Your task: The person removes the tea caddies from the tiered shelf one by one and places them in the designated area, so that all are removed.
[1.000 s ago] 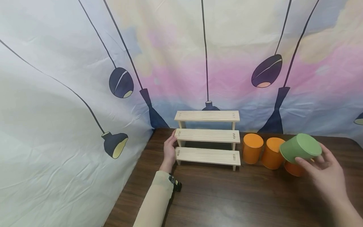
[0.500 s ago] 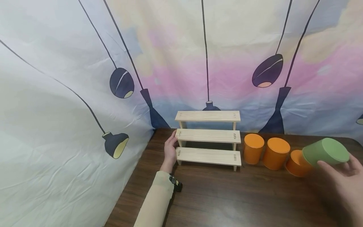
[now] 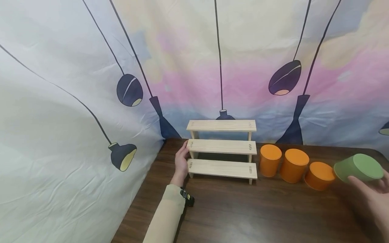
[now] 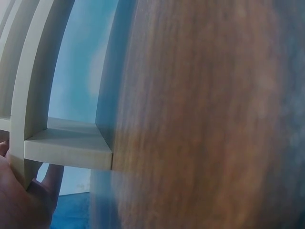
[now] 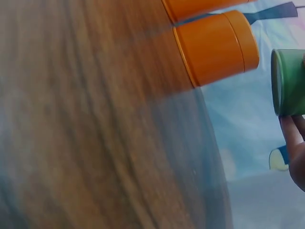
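Observation:
At the right of the head view, my right hand (image 3: 373, 199) grips a short green canister (image 3: 358, 167), thumb on the near side. The canister is tilted; in the right wrist view, a gap separates the green canister (image 5: 291, 83) from the table. Closest to it stands a short orange canister (image 3: 319, 176). My left hand (image 3: 181, 165) holds the left side of a three-tier pale wooden shelf (image 3: 222, 168) around the middle step. Fingers pass on both sides of the wooden shelf (image 4: 33, 95) in the left wrist view, though some are hidden.
Two taller orange canisters, one by the shelf (image 3: 269, 162) and another (image 3: 293, 168) to its right, line up with the short one. The dark wood table (image 3: 231, 212) meets a printed cloth backdrop (image 3: 249, 44) behind and on the left.
My right hand has carried the green canister rightward and down, away from above the short orange canister, which now shows fully. My left hand and the shelf have stayed put.

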### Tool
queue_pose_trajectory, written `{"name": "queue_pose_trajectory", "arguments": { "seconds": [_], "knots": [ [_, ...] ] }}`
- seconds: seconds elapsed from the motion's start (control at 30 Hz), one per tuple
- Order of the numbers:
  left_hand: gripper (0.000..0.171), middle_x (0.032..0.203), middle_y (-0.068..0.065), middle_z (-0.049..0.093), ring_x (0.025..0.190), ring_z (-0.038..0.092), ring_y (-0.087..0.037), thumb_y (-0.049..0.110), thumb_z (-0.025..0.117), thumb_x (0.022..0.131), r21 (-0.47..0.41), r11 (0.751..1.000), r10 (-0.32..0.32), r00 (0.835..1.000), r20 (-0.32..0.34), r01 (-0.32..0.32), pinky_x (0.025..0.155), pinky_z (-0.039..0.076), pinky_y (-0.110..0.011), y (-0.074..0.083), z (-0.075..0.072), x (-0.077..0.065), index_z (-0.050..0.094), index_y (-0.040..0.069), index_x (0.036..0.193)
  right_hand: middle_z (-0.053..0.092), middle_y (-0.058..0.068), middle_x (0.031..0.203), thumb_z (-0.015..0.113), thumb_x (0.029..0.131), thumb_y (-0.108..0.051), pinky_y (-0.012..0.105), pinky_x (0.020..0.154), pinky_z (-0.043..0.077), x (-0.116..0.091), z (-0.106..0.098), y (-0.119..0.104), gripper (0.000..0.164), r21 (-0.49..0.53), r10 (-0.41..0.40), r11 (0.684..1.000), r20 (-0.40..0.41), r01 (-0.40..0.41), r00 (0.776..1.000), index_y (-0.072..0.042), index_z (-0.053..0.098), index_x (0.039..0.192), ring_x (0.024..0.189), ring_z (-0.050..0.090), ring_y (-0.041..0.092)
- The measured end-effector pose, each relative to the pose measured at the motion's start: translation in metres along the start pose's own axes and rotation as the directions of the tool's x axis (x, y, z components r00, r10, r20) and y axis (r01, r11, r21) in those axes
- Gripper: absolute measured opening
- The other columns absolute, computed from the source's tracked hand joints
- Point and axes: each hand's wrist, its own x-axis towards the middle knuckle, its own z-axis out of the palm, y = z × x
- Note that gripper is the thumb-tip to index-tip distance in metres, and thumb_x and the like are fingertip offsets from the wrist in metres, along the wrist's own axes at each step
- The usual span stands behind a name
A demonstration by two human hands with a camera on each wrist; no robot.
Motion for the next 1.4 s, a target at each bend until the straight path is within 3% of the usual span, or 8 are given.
{"name": "queue_pose_trajectory", "arguments": {
  "seconds": [0.27, 0.5, 0.63, 0.8, 0.87, 1.03, 1.2, 1.4],
  "knots": [
    [0.05, 0.162, -0.014, 0.049, 0.143, 0.051, -0.036, 0.017, 0.044, 0.111, 0.056, 0.998, 0.001, 1.0, -0.003, -0.001, 0.124, 0.032, -0.052, -0.002, 0.0, -0.001, 0.05, 0.005, 0.159, 0.069, -0.016, 0.12, 0.073, 0.085, 0.022, 0.003, 0.081, 0.049, 0.006, -0.022, 0.01, 0.066, -0.177, 0.006, 0.984, -0.044, -0.014, 0.999, -0.02, 0.066, 0.134, 0.102, 0.066, -0.009],
    [0.048, 0.161, -0.013, 0.049, 0.146, 0.049, -0.033, 0.015, 0.044, 0.111, 0.036, 0.999, -0.002, 1.0, -0.004, 0.002, 0.125, 0.032, -0.049, -0.003, 0.0, 0.002, 0.052, 0.004, 0.157, 0.056, -0.037, 0.117, 0.08, 0.092, 0.003, 0.0, 0.087, 0.04, 0.008, -0.039, 0.012, 0.069, -0.53, 0.056, 0.848, 0.059, -0.016, 0.997, -0.042, 0.059, 0.139, 0.106, 0.05, -0.017],
    [0.048, 0.162, -0.012, 0.049, 0.147, 0.049, -0.031, 0.015, 0.044, 0.11, 0.038, 0.999, -0.004, 1.0, -0.002, 0.004, 0.125, 0.032, -0.048, -0.002, 0.0, 0.003, 0.052, 0.004, 0.157, 0.045, -0.037, 0.136, 0.077, 0.1, -0.015, 0.021, 0.123, 0.028, 0.005, -0.043, 0.016, 0.072, -0.643, 0.174, 0.762, 0.089, -0.077, 0.981, -0.056, 0.04, 0.146, 0.144, 0.041, -0.002],
    [0.049, 0.162, -0.011, 0.049, 0.147, 0.049, -0.031, 0.016, 0.044, 0.11, 0.044, 0.999, -0.006, 1.0, -0.002, 0.006, 0.125, 0.032, -0.049, -0.002, 0.0, 0.002, 0.052, 0.005, 0.157, 0.019, -0.001, 0.176, 0.07, 0.106, -0.03, 0.077, 0.12, 0.012, 0.005, -0.043, 0.018, 0.087, -0.723, 0.296, 0.679, 0.104, -0.132, 0.95, -0.029, 0.012, 0.172, 0.16, 0.005, 0.05],
    [0.049, 0.162, -0.012, 0.049, 0.147, 0.049, -0.032, 0.016, 0.043, 0.111, 0.048, 0.999, -0.002, 1.0, 0.002, 0.002, 0.125, 0.032, -0.05, -0.003, -0.001, 0.002, 0.052, 0.006, 0.157, 0.003, 0.019, 0.176, 0.069, 0.106, -0.031, 0.08, 0.118, 0.011, 0.005, -0.044, 0.018, 0.094, -0.74, 0.316, 0.66, 0.118, -0.129, 0.941, -0.012, 0.005, 0.172, 0.158, 0.003, 0.053],
    [0.049, 0.161, -0.013, 0.049, 0.147, 0.048, -0.034, 0.017, 0.042, 0.111, 0.06, 0.998, 0.007, 1.0, 0.016, -0.008, 0.125, 0.031, -0.051, -0.004, -0.002, 0.001, 0.051, 0.006, 0.158, 0.003, 0.028, 0.173, 0.071, 0.105, -0.031, 0.083, 0.116, 0.006, 0.005, -0.048, 0.02, 0.094, -0.757, 0.322, 0.646, 0.152, -0.099, 0.934, -0.007, 0.009, 0.172, 0.159, -0.001, 0.05],
    [0.049, 0.161, -0.013, 0.05, 0.146, 0.05, -0.033, 0.017, 0.042, 0.111, 0.067, 0.998, 0.012, 1.0, 0.018, -0.013, 0.125, 0.032, -0.051, -0.005, -0.002, 0.001, 0.051, 0.006, 0.158, 0.007, 0.024, 0.175, 0.073, 0.104, -0.03, 0.087, 0.113, 0.001, 0.008, -0.051, 0.023, 0.083, -0.751, 0.305, 0.659, 0.204, -0.051, 0.93, -0.032, 0.02, 0.168, 0.159, -0.004, 0.051],
    [0.049, 0.16, -0.012, 0.051, 0.144, 0.052, -0.032, 0.017, 0.044, 0.11, 0.057, 0.998, 0.0, 1.0, 0.005, 0.0, 0.124, 0.034, -0.049, -0.003, -0.001, 0.002, 0.052, 0.006, 0.157, -0.002, 0.043, 0.168, 0.069, 0.106, -0.031, 0.089, 0.11, 0.005, 0.008, -0.045, 0.017, 0.098, -0.802, 0.354, 0.594, 0.179, -0.072, 0.918, 0.012, 0.003, 0.165, 0.152, -0.005, 0.066]
  ]
}}
